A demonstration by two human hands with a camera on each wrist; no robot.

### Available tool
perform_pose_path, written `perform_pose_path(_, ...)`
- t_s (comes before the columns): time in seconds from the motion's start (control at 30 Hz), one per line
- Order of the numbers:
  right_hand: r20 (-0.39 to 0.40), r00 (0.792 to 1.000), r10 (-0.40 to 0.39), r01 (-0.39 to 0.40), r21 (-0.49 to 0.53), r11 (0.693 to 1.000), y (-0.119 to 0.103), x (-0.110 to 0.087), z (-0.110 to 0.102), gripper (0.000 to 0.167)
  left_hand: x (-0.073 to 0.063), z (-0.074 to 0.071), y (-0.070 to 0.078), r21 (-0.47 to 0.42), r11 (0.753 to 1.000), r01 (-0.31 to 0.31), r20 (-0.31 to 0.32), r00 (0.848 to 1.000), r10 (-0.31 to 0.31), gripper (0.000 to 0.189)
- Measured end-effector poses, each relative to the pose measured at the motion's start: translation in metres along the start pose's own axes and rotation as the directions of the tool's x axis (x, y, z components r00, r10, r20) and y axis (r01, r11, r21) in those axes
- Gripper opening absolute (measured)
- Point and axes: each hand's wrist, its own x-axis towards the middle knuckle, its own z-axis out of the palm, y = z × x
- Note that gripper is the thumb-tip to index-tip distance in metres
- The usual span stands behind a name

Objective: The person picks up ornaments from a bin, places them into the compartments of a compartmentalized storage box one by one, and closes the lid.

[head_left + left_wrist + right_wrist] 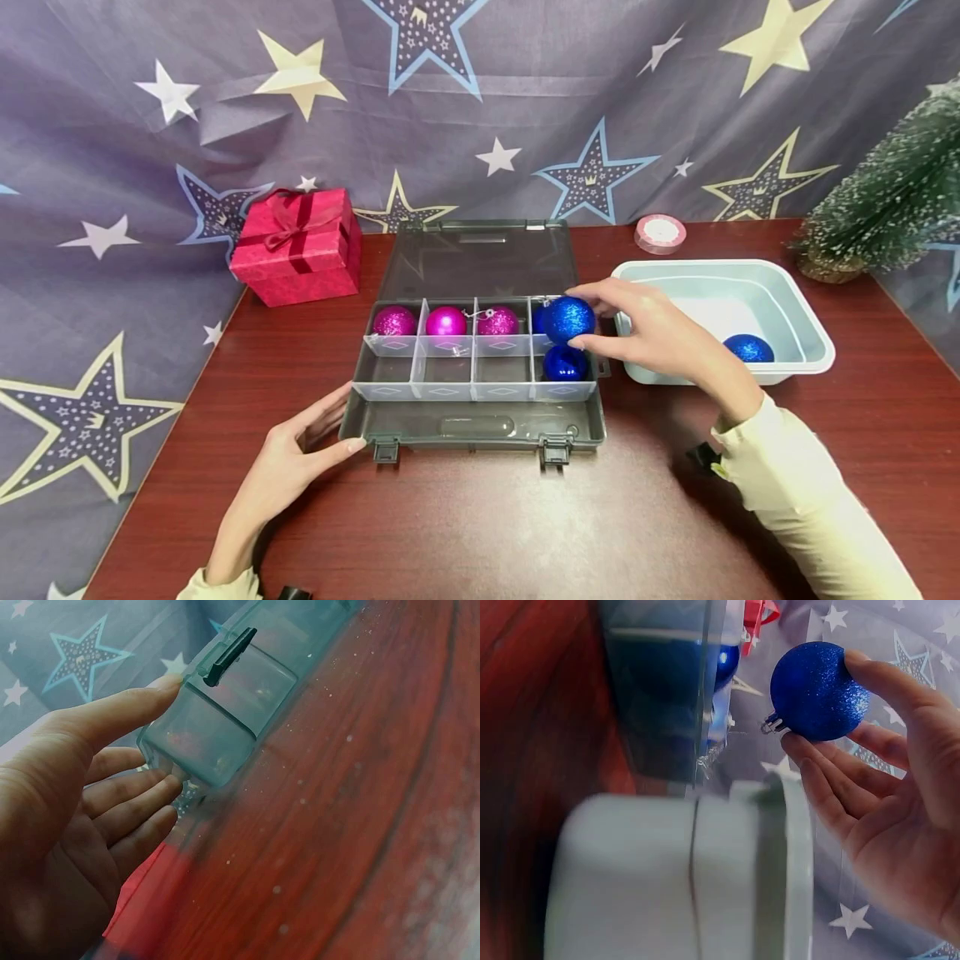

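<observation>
My right hand (pixel 648 329) pinches a glittery blue Christmas ball (pixel 817 690) between thumb and fingers, above the right end of a compartment box (pixel 480 390). Its small silver cap points away from the palm in the right wrist view. A glossy blue ball (pixel 565 364) sits in the front right compartment; another blue ball (pixel 538 320) behind it is mostly hidden by the held one. Three magenta balls, one of them smooth (pixel 446 321), fill the other back compartments. At the box's front left corner my left hand (pixel 288 458) rests, thumb on the front edge and fingers along the side.
A pale blue basin (pixel 813 342) with one glittery blue ball (pixel 748 348) stands right of the box. The dark clear lid (pixel 480 262) lies opened backward. Behind are a red gift box (pixel 300 250), a pink ribbon roll (pixel 660 234) and a small frosted tree (pixel 892 183).
</observation>
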Motion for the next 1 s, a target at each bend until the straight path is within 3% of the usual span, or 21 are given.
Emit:
perform_pose_path(0.27, 0.045, 0.999, -0.015, 0.013, 0.039, 0.999, -0.010, 0.013, 0.012, 0.055, 0.000, 0.000, 0.000, -0.005, 1.000, 0.003, 0.003, 1.000, -0.003, 0.069)
perform_pose_path(0.57, 0.111, 0.994, 0.021, -0.030, 0.076, 0.997, -0.019, 0.024, 0.024, 0.060, 0.000, 0.000, 0.000, 0.002, 1.000, 0.006, 0.001, 1.000, -0.006, 0.069)
perform_pose_path(1.0, 0.096, 0.995, -0.022, 0.011, 0.109, 0.994, -0.024, 0.032, 0.034, 0.057, 0.000, 0.000, 0.001, 0.005, 1.000, -0.003, 0.004, 1.000, 0.003, 0.069)
